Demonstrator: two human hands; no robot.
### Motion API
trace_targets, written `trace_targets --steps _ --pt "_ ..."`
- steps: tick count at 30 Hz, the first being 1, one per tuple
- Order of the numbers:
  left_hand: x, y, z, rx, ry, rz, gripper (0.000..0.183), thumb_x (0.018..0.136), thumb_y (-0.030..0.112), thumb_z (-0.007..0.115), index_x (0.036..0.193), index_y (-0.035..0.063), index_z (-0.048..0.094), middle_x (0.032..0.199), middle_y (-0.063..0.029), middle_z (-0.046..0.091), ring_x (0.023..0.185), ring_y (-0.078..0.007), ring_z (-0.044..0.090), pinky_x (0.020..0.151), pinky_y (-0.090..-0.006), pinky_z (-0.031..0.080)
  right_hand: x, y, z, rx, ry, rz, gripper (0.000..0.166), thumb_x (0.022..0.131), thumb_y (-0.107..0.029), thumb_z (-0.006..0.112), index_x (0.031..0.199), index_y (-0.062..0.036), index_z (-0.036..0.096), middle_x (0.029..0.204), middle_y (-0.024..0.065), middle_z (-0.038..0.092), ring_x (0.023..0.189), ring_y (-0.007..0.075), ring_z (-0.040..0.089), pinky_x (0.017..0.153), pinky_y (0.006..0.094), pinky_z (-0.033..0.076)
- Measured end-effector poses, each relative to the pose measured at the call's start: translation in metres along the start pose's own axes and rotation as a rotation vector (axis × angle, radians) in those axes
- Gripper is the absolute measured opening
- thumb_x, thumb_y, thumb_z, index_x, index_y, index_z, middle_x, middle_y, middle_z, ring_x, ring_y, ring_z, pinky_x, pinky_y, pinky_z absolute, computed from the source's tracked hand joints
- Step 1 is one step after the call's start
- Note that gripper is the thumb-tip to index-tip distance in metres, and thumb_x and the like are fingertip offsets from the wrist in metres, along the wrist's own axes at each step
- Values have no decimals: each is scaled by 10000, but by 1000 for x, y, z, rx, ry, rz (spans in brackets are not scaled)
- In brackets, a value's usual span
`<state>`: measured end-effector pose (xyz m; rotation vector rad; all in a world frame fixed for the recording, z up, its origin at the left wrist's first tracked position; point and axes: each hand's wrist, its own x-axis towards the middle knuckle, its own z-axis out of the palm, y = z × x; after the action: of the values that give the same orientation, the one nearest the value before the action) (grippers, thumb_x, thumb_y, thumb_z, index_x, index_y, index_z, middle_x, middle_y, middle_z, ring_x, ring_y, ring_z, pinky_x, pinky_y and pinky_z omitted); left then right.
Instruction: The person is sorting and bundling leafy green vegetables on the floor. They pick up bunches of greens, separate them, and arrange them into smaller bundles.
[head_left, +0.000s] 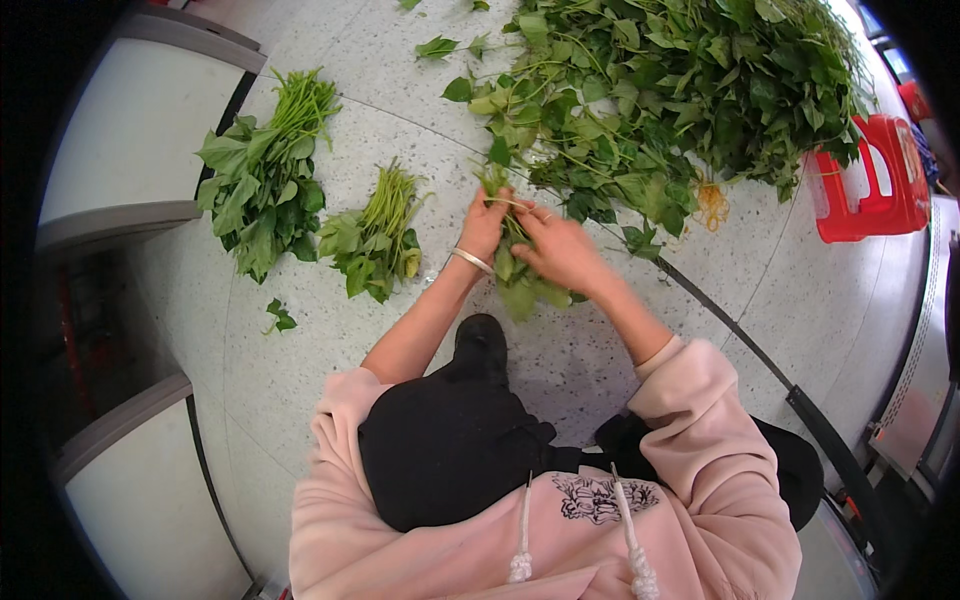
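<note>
My left hand (484, 226), with a bracelet at its wrist, grips the stem end of a small bunch of leafy greens (519, 289) just above the floor. Around the stems beside it are the fingers of my right hand (559, 247), slightly blurred, with a ring on one finger. A thin pale strand, either a stem or a band, crosses the stems. Two gathered bunches lie to the left: a smaller leafy bunch (379, 236) near my left hand and a larger leafy bunch (266, 180) farther off. The leaves hang towards me from my hands.
A large heap of leafy vines (697, 82) spreads over the speckled floor (390, 45) at the upper right. Yellow rubber bands (711, 206) lie at its edge, beside a red plastic container (874, 180). A loose sprig (282, 316) lies at the left. White panels (142, 127) stand along the left side.
</note>
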<state>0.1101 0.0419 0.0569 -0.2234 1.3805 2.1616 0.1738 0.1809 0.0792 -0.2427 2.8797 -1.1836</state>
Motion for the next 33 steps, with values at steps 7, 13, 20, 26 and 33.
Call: trace_targets --steps 7,13,20,26,33 --pt "-5 13 -3 231 -151 -70 168 959 195 488 1038 54 442 701 -8 472 506 -105 442 507 -249 405 36 19 -51 347 347 280 252 792 -257 675 924 -44 659 972 130 587 821 261 596 738 331 475" --pt "-22 12 19 386 -243 -112 177 923 206 556 991 68 468 692 13 463 486 -71 403 543 -264 430 46 40 -66 591 636 385 219 778 -155 719 888 23 652 873 54 587 754 135 537 684 270 437" --pt "-1 12 -10 -51 -43 -219 328 939 344 521 1015 26 539 888 -58 619 670 -146 585 657 -301 515 27 0 -54 156 527 -285 121 757 -7 632 872 -37 655 896 93 635 793 255 612 696 335 503" --pt "-7 15 -12 -67 -85 -151 333 932 320 545 1065 15 527 882 -45 601 795 -157 578 679 -287 490 4 -7 -8 164 284 -319 170 755 -25 631 918 -67 649 917 98 641 861 270 609 770 343 501" --pt "9 34 -34 -383 -7 -57 207 949 247 521 981 51 462 683 0 425 671 -149 452 693 -305 424 18 24 -50 341 451 164 221 908 -170 545 1064 -39 632 945 77 650 811 135 599 723 262 465"
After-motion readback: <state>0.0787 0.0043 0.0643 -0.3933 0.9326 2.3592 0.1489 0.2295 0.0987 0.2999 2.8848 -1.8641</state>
